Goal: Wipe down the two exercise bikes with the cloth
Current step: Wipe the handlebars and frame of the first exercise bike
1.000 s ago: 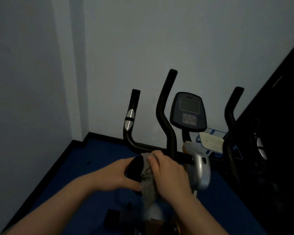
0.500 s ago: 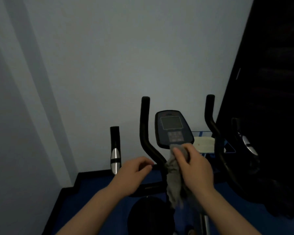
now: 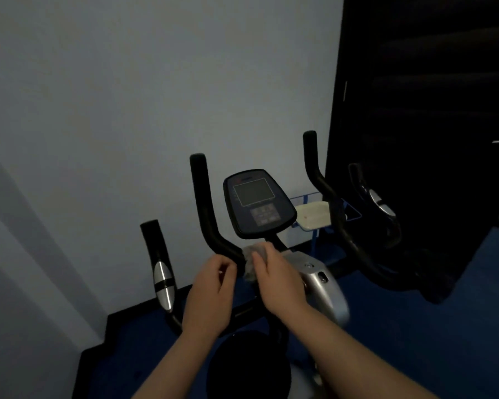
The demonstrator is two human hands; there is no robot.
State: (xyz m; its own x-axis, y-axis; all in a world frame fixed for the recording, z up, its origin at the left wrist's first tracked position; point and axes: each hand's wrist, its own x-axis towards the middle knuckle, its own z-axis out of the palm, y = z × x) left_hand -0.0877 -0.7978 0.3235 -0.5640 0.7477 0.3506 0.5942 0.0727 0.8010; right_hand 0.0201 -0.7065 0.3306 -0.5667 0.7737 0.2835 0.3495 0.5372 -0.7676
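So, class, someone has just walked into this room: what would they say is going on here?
A person is wiping a black exercise bike that stands by a pale wall. The right hand presses a crumpled grey cloth against the black handlebar, just below the dark console with its square screen. The left hand is curled beside the cloth; whether it grips the bar is unclear. The round black saddle is nearest the camera.

— Where is the bike (image 3: 320, 283)?
— In the middle of the frame, in front of the wall (image 3: 156, 96).
— And its screen (image 3: 258, 203)?
— Between two tall handlebars, above both hands.
— Where are the hands?
— The left hand (image 3: 211, 295) is just left of the right hand (image 3: 277, 280). The cloth (image 3: 252, 262) is under the right hand, below the screen.
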